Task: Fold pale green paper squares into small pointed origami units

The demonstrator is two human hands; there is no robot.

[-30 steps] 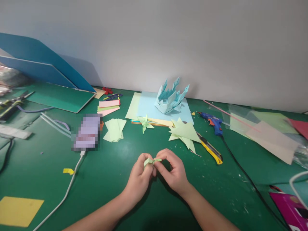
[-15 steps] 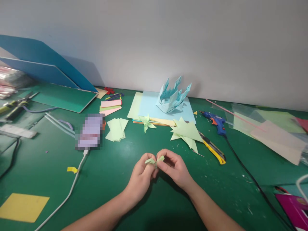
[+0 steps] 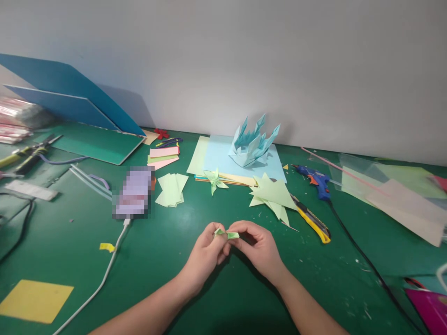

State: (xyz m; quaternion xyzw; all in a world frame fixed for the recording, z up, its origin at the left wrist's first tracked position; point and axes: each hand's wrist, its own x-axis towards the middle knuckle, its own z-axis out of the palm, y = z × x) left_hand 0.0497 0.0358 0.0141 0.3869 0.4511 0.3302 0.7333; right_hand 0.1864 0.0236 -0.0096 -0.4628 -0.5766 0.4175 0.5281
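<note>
– So, holding anything?
– Yes, grasping a small folded green paper piece [image 3: 233, 236] with both hands, above the tabletop [image 3: 153, 251]. Pinching one end between thumb and bent fingers of the left hand [image 3: 208, 246], and gripping the other end between thumb and fingertips of the right hand [image 3: 259, 246].
– Showing all of it?
– No, hiding the middle among the fingers.
– And looking just past the hands?
– Seeing a green paper flower [image 3: 215, 181] straight ahead, lying at the front edge of a stack of coloured sheets [image 3: 240, 179]. Finding a fan of pale green slips [image 3: 171, 190] to its left and a heap of pointed green papers [image 3: 274, 191] to its right, meeting a yellow cutter [image 3: 313, 225].
– And farther out?
– Noticing a blue folded paper bowl [image 3: 247, 151] with raised points, resting on the stack's blue sheet [image 3: 218, 160]; a blue glue gun [image 3: 320, 184] beyond the cutter; a pixelated purple device [image 3: 134, 193] on the left, trailing a white cable [image 3: 110, 266]; and a yellow sheet [image 3: 37, 300] lying nearer, at far left.
</note>
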